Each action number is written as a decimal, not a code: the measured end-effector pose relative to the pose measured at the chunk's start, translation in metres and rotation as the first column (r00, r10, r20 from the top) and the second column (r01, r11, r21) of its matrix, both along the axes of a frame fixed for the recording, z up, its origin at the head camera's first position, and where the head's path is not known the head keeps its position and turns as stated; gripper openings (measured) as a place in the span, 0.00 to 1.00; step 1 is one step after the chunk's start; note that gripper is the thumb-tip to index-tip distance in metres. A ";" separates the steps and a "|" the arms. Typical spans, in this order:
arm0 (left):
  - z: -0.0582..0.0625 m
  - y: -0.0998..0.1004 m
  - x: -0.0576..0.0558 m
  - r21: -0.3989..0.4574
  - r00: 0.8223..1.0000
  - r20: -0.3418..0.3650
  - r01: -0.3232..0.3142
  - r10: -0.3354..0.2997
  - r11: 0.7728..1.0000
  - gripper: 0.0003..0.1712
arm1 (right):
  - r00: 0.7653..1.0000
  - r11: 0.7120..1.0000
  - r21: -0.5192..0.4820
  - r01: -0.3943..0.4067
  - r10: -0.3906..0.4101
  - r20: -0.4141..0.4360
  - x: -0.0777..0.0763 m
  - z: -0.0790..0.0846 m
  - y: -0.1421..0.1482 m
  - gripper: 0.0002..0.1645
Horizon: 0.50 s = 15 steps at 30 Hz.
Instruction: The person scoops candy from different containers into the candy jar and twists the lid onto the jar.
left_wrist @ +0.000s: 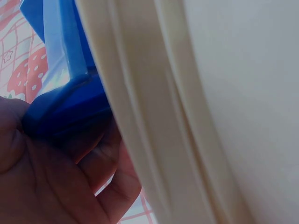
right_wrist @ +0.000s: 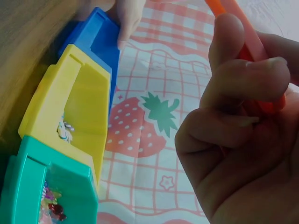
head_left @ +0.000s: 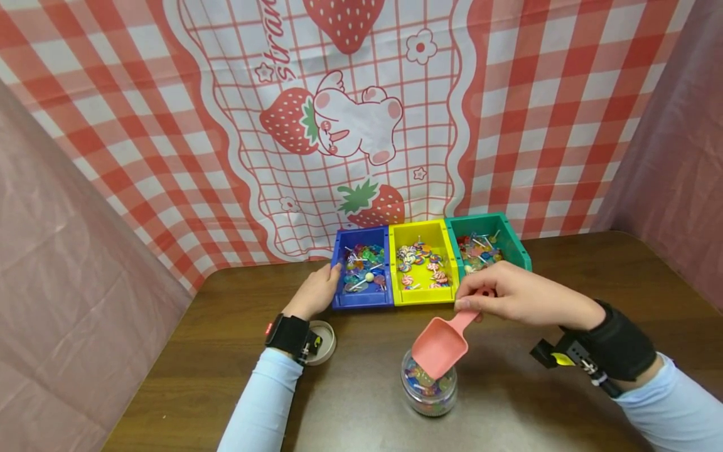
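Observation:
My right hand [head_left: 511, 294] pinches the handle of a pink scoop [head_left: 440, 347], whose bowl is tilted down over the mouth of a clear round jar [head_left: 430, 405]. Small colourful candy-like pieces show inside the jar; none can be seen in the scoop. In the right wrist view, the fingers curl around the scoop's handle [right_wrist: 252, 37]. At the left end of the bin row, my left hand [head_left: 315, 292] grips the side of the blue bin [head_left: 363, 301]. The left wrist view has its thumb and curled fingers about the blue bin's corner [left_wrist: 70, 105].
Joined to the blue bin are a yellow bin [head_left: 420, 296] with swirl lollipops and a green bin [head_left: 513, 246] with mixed pieces. A round pale lid [head_left: 327, 353] lies beneath the left wrist. Behind the wooden table [head_left: 214, 376] hangs a strawberry-print cloth [head_left: 429, 113].

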<state>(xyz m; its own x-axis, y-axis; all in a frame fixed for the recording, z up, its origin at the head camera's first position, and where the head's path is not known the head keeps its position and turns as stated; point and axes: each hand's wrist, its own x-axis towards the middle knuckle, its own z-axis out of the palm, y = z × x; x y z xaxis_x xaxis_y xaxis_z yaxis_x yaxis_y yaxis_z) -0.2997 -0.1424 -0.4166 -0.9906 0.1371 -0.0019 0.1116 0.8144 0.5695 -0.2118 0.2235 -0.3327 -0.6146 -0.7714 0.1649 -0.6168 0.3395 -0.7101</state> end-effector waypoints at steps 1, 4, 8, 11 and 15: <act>-0.001 0.000 0.000 -0.003 1.000 -0.006 0.002 -0.002 1.000 0.26 | 1.000 1.000 0.006 -0.003 0.003 -0.016 0.000 0.000 -0.001 0.05; -0.002 -0.001 -0.001 -0.011 1.000 -0.017 0.007 -0.007 1.000 0.26 | 0.999 1.000 0.026 -0.013 0.014 -0.052 0.001 -0.001 -0.001 0.05; -0.002 -0.001 -0.001 -0.004 1.000 -0.011 0.003 -0.003 1.000 0.27 | 0.997 0.999 0.043 -0.015 0.018 -0.079 0.001 0.000 0.002 0.04; -0.002 -0.001 -0.001 -0.003 1.000 -0.007 0.003 -0.004 1.000 0.27 | 0.997 0.999 0.048 0.003 0.000 -0.077 0.001 0.002 0.004 0.04; -0.002 -0.001 -0.001 -0.005 1.000 -0.007 0.006 -0.006 1.000 0.27 | 0.998 0.998 0.053 0.040 -0.037 -0.055 -0.001 0.004 0.008 0.04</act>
